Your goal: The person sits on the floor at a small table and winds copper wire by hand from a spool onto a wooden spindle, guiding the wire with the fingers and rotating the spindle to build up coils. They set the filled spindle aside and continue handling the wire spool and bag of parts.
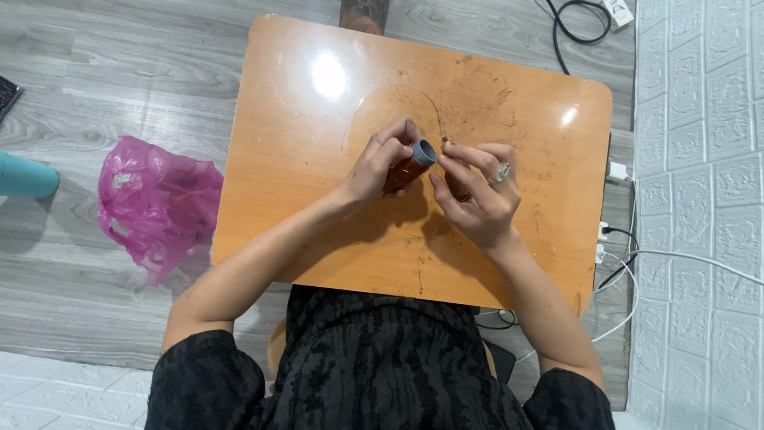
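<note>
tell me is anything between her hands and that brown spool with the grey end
Nothing visible. The left hand already holds the brown spool in its grip, and the right hand has its fingertips at the spool's grey end. The orange table around them shows only scuffs.

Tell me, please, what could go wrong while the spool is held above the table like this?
The left hand holds the brown spool only by fingertips, so it might slip and roll across the glossy table. The thin thread near the right hand is hard to see and could tangle or snag.
</note>
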